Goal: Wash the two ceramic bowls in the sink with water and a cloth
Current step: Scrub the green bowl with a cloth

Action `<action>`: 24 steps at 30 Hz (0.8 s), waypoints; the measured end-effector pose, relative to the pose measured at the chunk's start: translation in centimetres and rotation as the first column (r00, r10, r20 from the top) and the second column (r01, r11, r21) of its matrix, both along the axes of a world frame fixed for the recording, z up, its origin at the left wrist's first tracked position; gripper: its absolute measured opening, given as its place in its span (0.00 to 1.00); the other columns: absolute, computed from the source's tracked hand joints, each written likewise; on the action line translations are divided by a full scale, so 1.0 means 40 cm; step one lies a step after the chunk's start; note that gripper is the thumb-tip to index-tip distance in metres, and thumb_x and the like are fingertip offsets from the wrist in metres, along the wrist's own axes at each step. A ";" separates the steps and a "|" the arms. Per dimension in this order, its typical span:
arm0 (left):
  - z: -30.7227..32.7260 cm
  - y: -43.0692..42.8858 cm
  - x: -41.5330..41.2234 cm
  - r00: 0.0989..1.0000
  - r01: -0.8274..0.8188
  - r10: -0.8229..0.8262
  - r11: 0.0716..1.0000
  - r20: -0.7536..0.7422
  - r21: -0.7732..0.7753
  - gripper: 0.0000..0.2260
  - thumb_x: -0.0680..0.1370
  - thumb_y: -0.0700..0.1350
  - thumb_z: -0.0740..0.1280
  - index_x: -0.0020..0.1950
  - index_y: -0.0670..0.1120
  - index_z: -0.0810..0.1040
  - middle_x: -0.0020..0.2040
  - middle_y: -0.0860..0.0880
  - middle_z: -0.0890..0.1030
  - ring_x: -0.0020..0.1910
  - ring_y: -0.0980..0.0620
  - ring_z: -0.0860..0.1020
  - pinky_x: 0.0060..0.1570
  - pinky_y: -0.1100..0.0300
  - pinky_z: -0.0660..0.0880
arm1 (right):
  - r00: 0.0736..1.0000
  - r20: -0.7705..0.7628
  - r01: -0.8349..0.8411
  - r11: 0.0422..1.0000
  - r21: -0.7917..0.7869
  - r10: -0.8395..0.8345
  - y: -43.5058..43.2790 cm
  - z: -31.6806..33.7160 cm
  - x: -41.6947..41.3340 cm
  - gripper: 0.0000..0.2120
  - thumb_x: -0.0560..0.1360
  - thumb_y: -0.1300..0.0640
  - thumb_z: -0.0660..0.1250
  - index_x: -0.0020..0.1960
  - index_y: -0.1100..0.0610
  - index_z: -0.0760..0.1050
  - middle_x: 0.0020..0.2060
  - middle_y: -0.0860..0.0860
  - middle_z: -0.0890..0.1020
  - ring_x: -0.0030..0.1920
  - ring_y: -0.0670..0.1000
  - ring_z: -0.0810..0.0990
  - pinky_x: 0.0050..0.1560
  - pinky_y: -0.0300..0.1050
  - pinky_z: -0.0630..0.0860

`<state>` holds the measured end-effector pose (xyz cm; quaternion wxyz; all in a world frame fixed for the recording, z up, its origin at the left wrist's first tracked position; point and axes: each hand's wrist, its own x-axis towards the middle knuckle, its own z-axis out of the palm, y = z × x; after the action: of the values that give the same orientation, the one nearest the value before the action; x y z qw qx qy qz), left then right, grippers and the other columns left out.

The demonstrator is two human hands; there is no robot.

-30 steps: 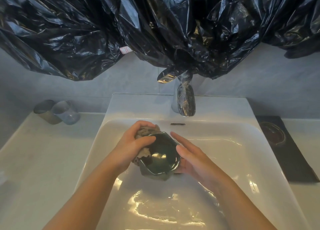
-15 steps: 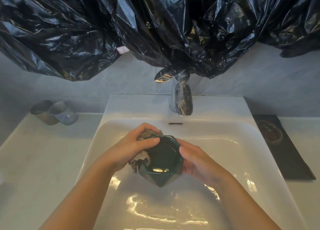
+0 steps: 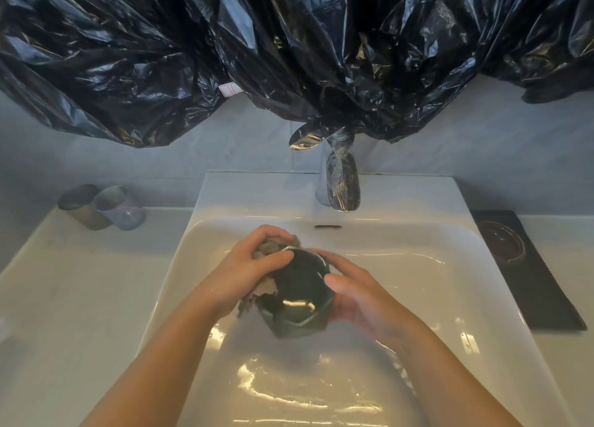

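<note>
A dark green faceted ceramic bowl [image 3: 297,298] is held above the white sink basin [image 3: 418,266], its opening tilted toward me. My left hand [image 3: 247,272] grips a crumpled grey-brown cloth [image 3: 268,249] against the bowl's left rim, thumb lying over the edge. My right hand [image 3: 356,298] cups the bowl's right side, fingers curled round the wall and thumb near the rim. A second dark bowl [image 3: 501,245] sits on a black mat at the right. Water lies in the bottom of the basin.
A chrome tap [image 3: 342,182] wrapped in plastic stands behind the basin, no stream visible. Black plastic sheeting [image 3: 289,50] hangs over the wall above. Two cups [image 3: 103,206] lie on the left counter. The black mat [image 3: 546,291] lies on the right counter.
The bowl has turned in my hands and its opening now faces me more. My left hand with the cloth has stayed on the left rim, and my right fingers have curled round the right wall.
</note>
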<state>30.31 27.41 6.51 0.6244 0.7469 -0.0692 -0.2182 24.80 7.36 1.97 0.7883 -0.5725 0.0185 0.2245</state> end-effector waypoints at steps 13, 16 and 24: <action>-0.021 -0.019 -0.012 0.890 -0.453 0.435 0.879 -0.139 -0.150 0.08 0.77 0.40 0.68 0.54 0.48 0.77 0.53 0.44 0.82 0.54 0.43 0.80 0.53 0.46 0.79 | 0.999 -0.033 -0.038 0.999 -0.038 0.036 0.006 0.010 0.001 0.34 0.71 0.45 0.71 0.72 0.34 0.60 0.61 0.55 0.82 0.55 0.63 0.84 0.55 0.58 0.81; -0.036 -0.052 -0.037 0.846 -0.532 0.525 0.828 -0.089 -0.179 0.09 0.76 0.39 0.69 0.54 0.50 0.76 0.53 0.44 0.82 0.52 0.43 0.81 0.54 0.43 0.78 | 0.996 -0.022 0.092 0.996 0.012 -0.091 0.029 0.002 0.002 0.32 0.73 0.52 0.69 0.74 0.39 0.62 0.63 0.55 0.80 0.58 0.61 0.83 0.57 0.62 0.79; -0.003 -0.021 0.004 0.993 -0.072 0.072 0.997 -0.098 0.002 0.09 0.77 0.38 0.68 0.54 0.50 0.77 0.51 0.49 0.83 0.50 0.48 0.82 0.51 0.51 0.80 | 0.999 0.012 -0.031 0.998 -0.046 0.031 -0.007 0.016 -0.005 0.27 0.76 0.50 0.67 0.74 0.46 0.66 0.66 0.54 0.79 0.61 0.61 0.81 0.58 0.70 0.76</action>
<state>30.46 26.55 6.38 0.6351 0.7367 -0.0118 -0.2317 24.60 7.09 2.62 0.7715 -0.5921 0.0098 0.2327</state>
